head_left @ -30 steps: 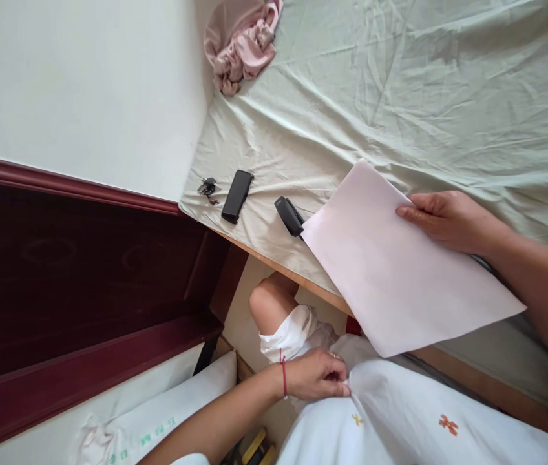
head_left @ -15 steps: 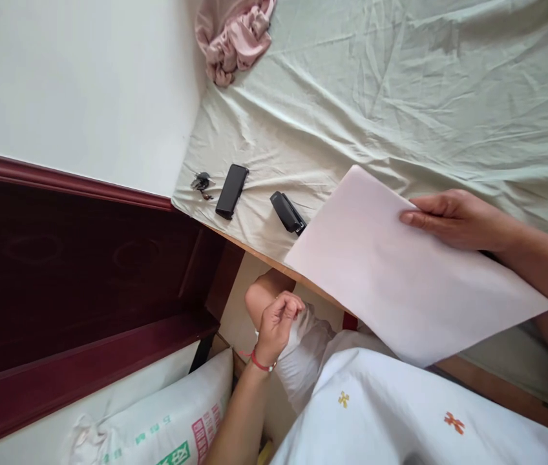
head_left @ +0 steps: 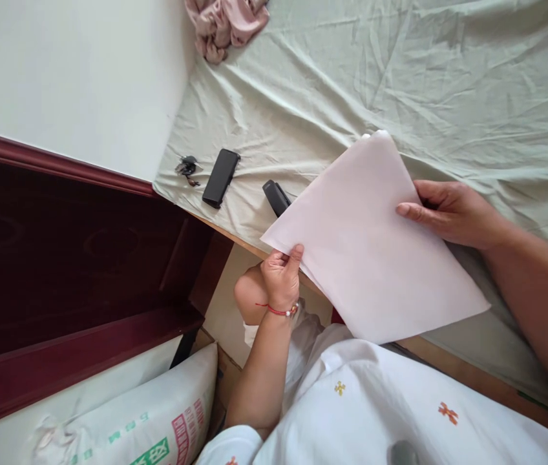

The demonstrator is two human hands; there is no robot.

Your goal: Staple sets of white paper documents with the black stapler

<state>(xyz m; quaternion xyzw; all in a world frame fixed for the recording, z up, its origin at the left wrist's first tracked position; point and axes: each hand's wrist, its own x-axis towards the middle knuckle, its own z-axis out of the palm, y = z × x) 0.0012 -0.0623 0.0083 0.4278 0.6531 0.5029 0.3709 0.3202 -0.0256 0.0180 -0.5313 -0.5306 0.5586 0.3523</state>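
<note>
Several white sheets of paper (head_left: 366,239) are held tilted above the front edge of the bed. My left hand (head_left: 281,274) is closed on their left edge, thumb on top and fingers underneath. On the right edge, my right hand (head_left: 453,213) grips the paper the same way, its thumb lying on the upper face. A black stapler (head_left: 276,197) lies on the sheet just beyond the paper's left corner, partly covered by it. Farther left is a black phone (head_left: 221,177), lying flat.
Keys (head_left: 187,166) lie left of the phone on the pale green bedsheet (head_left: 332,84). Pink cloth (head_left: 225,26) is bunched at the back by the wall. A dark red headboard (head_left: 61,258) stands at left, with a white printed sack (head_left: 148,413) below it.
My left hand has risen from below the bed edge and taken hold of the paper's left edge. The paper has shifted left, and its far corner now curls. My right hand keeps its grip.
</note>
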